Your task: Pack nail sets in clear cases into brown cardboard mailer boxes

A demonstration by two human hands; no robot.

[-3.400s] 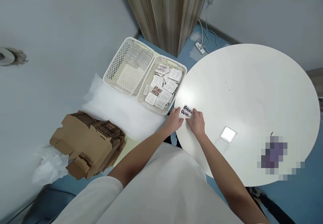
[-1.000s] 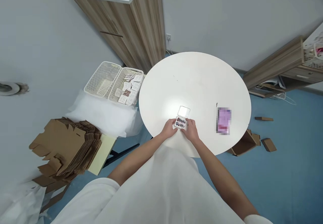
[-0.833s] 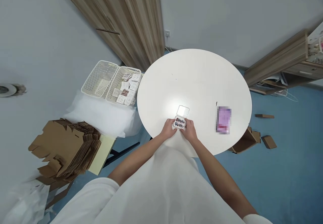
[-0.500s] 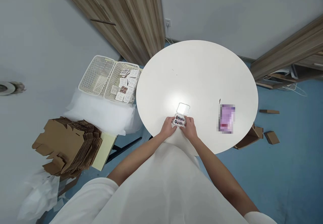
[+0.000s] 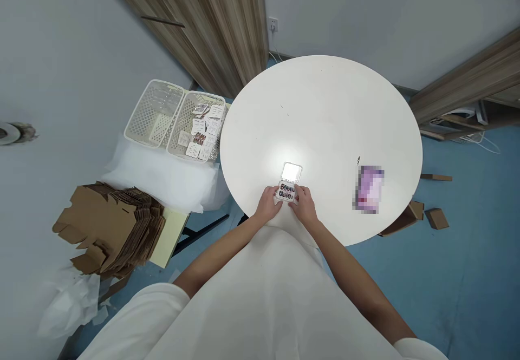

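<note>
A small clear case (image 5: 286,191) with its lid (image 5: 291,172) raised lies near the front edge of the white round table (image 5: 325,105). Inside it are several small dark pieces in two rows. My left hand (image 5: 268,204) grips the case's left side, and my right hand (image 5: 304,205) grips its right side. Fingers and thumbs of both hands rest at its edges.
A blurred purple item (image 5: 369,189) lies on the table's right part. To the left stand two white baskets (image 5: 175,119), one holding several cards. Flattened brown cardboard (image 5: 109,224) is stacked at the lower left, near white wrapping sheets (image 5: 162,178).
The view has shifted slightly. Both hands keep hold of the open case, which has moved slightly left relative to the table.
</note>
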